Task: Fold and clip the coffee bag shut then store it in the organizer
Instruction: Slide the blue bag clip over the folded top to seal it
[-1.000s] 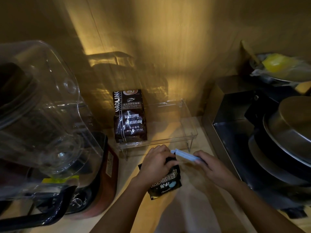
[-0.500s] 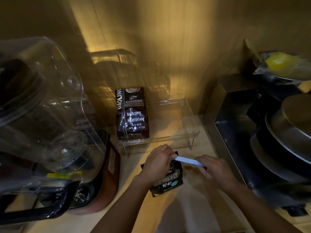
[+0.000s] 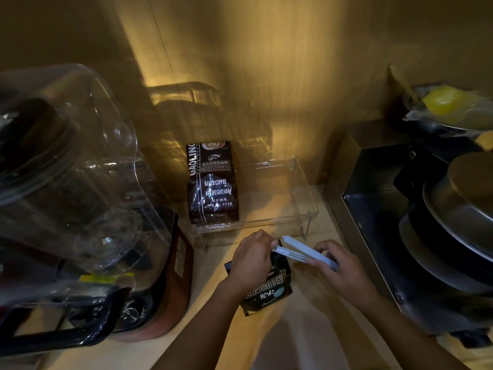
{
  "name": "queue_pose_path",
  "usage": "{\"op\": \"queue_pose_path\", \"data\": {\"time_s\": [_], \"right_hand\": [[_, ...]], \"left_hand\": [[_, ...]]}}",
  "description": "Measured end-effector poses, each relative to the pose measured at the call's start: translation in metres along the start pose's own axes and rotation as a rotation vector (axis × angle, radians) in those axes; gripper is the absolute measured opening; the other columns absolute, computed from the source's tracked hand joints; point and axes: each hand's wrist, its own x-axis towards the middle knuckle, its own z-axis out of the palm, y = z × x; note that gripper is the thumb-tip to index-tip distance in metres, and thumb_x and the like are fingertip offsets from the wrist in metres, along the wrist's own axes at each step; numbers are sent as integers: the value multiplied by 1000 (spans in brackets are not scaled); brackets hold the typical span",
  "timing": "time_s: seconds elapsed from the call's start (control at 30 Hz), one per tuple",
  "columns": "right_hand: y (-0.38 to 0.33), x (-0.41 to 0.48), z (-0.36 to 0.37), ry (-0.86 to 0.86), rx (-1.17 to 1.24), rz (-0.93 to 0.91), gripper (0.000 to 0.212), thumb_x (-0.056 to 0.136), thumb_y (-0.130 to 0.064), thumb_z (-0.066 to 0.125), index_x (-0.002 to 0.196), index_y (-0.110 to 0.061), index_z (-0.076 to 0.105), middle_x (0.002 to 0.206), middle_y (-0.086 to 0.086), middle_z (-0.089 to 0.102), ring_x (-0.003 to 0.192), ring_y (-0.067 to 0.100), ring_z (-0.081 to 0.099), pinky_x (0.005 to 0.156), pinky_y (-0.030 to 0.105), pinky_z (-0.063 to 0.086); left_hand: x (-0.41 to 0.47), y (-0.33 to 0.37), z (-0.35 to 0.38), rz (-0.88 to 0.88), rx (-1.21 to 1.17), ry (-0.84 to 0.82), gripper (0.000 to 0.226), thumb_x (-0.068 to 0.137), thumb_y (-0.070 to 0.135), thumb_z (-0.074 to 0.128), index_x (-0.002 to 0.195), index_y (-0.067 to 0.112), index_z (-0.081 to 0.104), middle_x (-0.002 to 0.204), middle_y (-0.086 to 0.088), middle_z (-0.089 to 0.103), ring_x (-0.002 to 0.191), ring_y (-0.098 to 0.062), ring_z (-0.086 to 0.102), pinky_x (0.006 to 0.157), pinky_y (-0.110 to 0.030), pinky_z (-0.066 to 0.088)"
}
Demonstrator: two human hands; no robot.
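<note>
- The right hand (image 3: pixel 344 265) grips the pale blue sealing clip (image 3: pixel 306 252), whose two bars have now spread open at the bag's top.
- The left hand (image 3: pixel 252 259) pinches the small black coffee bag (image 3: pixel 269 292) folded, at lower centre of the frame.
- Clamping looks imminent; the clear organizer (image 3: pixel 301 209) waits just above.

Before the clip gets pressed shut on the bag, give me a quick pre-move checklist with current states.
1. Left hand pins the small black coffee bag on the counter: ok.
2. Right hand holds the long pale-blue plastic clip: ok.
3. Clip open, its two arms spread at the bag's top: ok.
4. Bag top neatly folded: cannot tell, the left hand covers it.
5. Clip fully across the fold: not ok, only its tip reaches the bag.
6. Free space in the clear plastic organizer, right of the brown coffee bag: ok.
</note>
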Motion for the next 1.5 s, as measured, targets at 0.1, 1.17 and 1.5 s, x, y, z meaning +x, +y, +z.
{"op": "queue_pose_path", "data": {"time_s": [0.1,1.17,1.5], "right_hand": [[-7,7,-8,-256,297,184,21,74,-16,73,72,-28,56,60,-13,65,51,-1,54,46,13,40],[-18,46,-27,-301,-95,97,45,69,-5,74,82,-42,54,80,-7,58,80,7,55,68,15,40],[-34,51,-10,-373,-72,101,37,68,-5,75,71,-37,57,80,-9,61,77,6,55,64,18,40]], "left_hand": [[1,-1,-1,5,-21,5,17,95,16,42,84,12,54,83,0,50,80,-20,47,67,-32,36],[-11,2,-11,40,-94,20,4,88,15,56,86,19,55,84,8,49,83,-13,44,74,-26,34],[-11,3,-8,5,-25,85,8,88,16,56,80,16,58,87,5,49,87,-15,42,69,-20,17]]}}
